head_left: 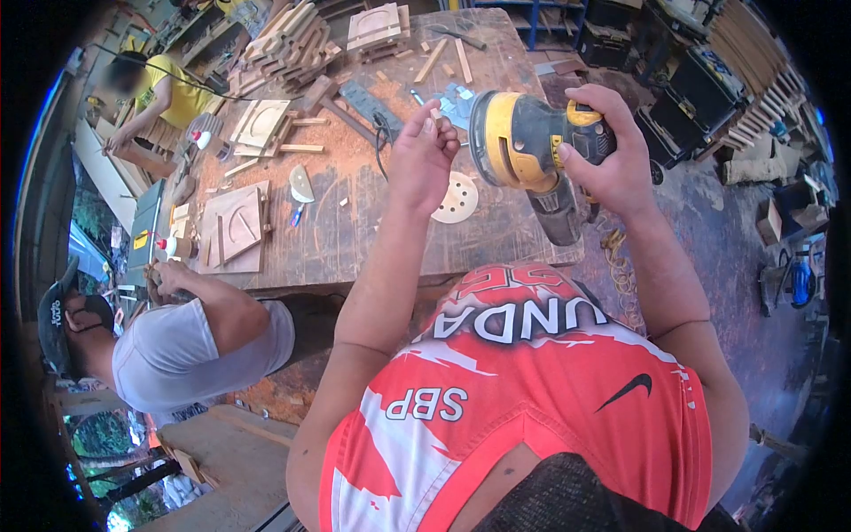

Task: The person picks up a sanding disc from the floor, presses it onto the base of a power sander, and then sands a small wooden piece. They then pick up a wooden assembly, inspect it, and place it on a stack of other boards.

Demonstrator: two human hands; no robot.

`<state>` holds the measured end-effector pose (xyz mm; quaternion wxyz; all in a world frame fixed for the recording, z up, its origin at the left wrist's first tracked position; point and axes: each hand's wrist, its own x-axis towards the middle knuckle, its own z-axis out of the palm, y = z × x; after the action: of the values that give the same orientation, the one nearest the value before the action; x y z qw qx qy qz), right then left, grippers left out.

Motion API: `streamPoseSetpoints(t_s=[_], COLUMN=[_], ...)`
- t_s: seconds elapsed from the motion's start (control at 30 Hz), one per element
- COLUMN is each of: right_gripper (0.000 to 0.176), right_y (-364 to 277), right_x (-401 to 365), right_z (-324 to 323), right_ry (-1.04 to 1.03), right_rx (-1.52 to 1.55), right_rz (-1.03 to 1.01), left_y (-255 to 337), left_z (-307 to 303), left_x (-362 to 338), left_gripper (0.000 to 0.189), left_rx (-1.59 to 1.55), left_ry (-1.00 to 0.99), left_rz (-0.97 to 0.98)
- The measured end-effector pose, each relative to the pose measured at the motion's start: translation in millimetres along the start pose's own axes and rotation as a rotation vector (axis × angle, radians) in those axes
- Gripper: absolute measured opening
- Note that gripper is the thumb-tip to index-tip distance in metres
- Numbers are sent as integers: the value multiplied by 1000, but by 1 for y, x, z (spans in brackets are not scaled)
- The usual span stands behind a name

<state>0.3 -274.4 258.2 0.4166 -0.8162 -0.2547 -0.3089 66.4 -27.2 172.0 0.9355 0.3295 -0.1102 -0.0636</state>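
Note:
My right hand (612, 146) grips a yellow and black random orbital sander (519, 142) by its top, holding it on its side above the table edge. The sander's round pad (480, 139) faces left, towards my left hand (424, 161). Between the thumb and fingers of that hand is a small wooden piece (435, 114), mostly covered by the fingertips. The piece is close to the pad but apart from it. A round sanding disc with holes (457, 197) lies on the table below, between my hands.
Sawdust and wood strips cover the worktable (346, 239). Wooden frames (261, 124), a hammer (332, 102) and a half-round disc (301, 183) lie on it. A co-worker in a grey shirt (191, 355) works at the left; another in yellow (177, 89) is farther back.

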Motion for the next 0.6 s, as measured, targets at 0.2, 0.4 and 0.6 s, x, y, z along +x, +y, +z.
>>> streamPoseSetpoints(t_s=[0.2, 0.4, 0.6], right_gripper=[50, 50, 52], right_y=[8, 13, 8], right_x=[-3, -3, -3], right_z=[1, 1, 1], right_ry=[17, -13, 3], right_rx=[10, -26, -6], right_rz=[51, 14, 58], left_y=[0, 3, -1], left_z=[-3, 0, -8], left_x=[2, 2, 2], left_gripper=[25, 22, 29], left_rx=[-53, -73, -203], left_ry=[28, 125, 3], left_rz=[-26, -52, -75])
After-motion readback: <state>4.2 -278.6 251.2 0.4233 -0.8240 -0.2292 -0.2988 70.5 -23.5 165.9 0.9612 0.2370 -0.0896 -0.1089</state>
